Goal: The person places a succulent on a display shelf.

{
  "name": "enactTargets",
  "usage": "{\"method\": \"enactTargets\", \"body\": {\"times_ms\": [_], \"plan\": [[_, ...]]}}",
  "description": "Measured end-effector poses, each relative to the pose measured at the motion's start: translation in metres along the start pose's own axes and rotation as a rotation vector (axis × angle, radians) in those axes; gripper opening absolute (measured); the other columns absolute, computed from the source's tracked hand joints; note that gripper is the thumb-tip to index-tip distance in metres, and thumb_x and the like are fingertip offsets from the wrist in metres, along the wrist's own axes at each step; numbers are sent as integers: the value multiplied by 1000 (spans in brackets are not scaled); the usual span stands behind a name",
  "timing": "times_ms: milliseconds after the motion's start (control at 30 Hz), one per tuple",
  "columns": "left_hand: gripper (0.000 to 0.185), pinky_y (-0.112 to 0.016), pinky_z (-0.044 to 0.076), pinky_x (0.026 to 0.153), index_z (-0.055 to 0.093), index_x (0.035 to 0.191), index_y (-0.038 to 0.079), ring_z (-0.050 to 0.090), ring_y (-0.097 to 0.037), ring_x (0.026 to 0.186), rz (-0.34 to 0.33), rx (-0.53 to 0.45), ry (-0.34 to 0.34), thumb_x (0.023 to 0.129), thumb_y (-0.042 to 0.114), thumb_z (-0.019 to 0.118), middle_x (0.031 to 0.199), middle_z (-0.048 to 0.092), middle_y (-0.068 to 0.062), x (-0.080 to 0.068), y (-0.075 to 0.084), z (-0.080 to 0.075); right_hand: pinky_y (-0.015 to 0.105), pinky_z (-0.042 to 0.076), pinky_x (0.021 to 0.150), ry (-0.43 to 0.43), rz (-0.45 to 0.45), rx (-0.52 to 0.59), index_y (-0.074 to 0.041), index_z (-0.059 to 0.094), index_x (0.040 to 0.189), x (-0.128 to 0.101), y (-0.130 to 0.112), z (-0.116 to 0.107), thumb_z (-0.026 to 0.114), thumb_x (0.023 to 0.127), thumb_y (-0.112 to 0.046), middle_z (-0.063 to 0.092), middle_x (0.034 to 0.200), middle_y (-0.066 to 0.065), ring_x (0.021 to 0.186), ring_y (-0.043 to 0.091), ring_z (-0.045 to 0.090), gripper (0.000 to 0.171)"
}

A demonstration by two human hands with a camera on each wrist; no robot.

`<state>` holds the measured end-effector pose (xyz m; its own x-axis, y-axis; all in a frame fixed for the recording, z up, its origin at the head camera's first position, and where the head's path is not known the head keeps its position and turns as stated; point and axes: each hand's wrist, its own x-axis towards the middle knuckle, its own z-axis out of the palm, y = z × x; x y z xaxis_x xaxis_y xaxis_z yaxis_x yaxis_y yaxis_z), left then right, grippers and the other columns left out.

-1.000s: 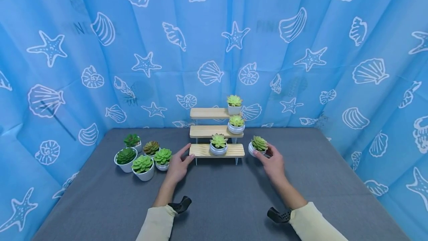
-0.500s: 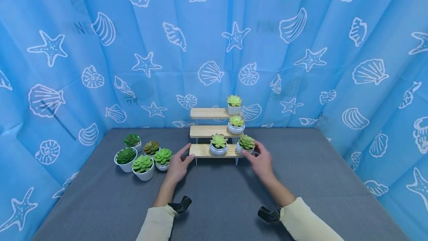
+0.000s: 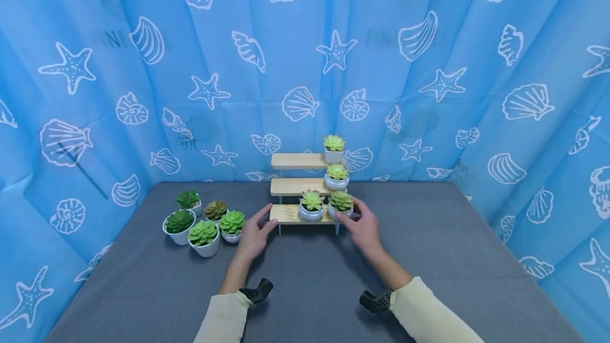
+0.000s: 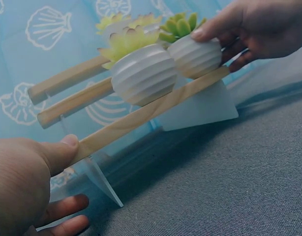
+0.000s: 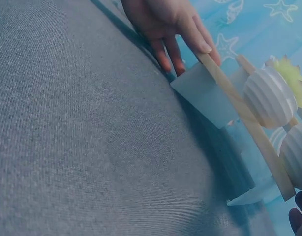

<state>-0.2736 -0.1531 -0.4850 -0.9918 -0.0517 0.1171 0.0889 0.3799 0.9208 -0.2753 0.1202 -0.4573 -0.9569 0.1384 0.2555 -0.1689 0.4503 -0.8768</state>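
A three-tier wooden shelf stand [image 3: 286, 214] with clear supports is on the table. My right hand [image 3: 364, 226] holds a potted succulent [image 3: 341, 202] by its white ribbed pot, at the right end of the bottom tier. Close to its left, a second potted succulent [image 3: 312, 205] sits on the same tier. My left hand [image 3: 254, 234] pinches the left end of the bottom tier between thumb and finger; its other fingers hang below the board in the left wrist view. One succulent in a round pot [image 3: 337, 176] is on the middle tier's right end, another in a square pot [image 3: 334, 148] on the top tier.
Several potted succulents [image 3: 203, 234] stand in a group on the grey cloth-covered table [image 3: 305, 290], left of my left hand. A blue curtain [image 3: 286, 46] with white shell prints hangs behind and at both sides.
My right hand has moved left with the potted succulent, from beside the stand to the right end of its bottom tier. My left hand has stayed at the tier's left end.
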Motion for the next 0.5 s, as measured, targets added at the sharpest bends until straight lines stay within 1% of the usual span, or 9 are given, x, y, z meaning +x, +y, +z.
{"method": "enactTargets", "body": {"times_ms": [133, 367, 500], "plan": [[50, -53, 36, 106, 48, 145, 18, 39, -30, 135, -11, -1, -2, 98, 25, 61, 147, 45, -8, 0, 0, 0, 45, 47, 90, -11, -9, -8, -1, 52, 136, 2, 2, 2, 78, 85, -23, 60, 125, 19, 113, 30, 55, 61], [50, -53, 35, 106, 47, 146, 18, 39, -30, 135, -9, 3, -1, 98, 25, 61, 148, 45, -7, 0, 1, 0, 51, 45, 94, -21, -38, 5, -3, 52, 136, 3, 2, 3, 77, 85, -25, 59, 127, 18, 113, 30, 55, 61], [51, -53, 34, 107, 47, 146, 17, 38, -30, 136, -15, 3, 0, 98, 25, 61, 148, 45, -7, 0, 1, 0, 51, 44, 95, -44, -66, -33, -4, 50, 138, 4, 7, 3, 77, 85, -25, 58, 127, 18, 116, 31, 53, 63]]}}
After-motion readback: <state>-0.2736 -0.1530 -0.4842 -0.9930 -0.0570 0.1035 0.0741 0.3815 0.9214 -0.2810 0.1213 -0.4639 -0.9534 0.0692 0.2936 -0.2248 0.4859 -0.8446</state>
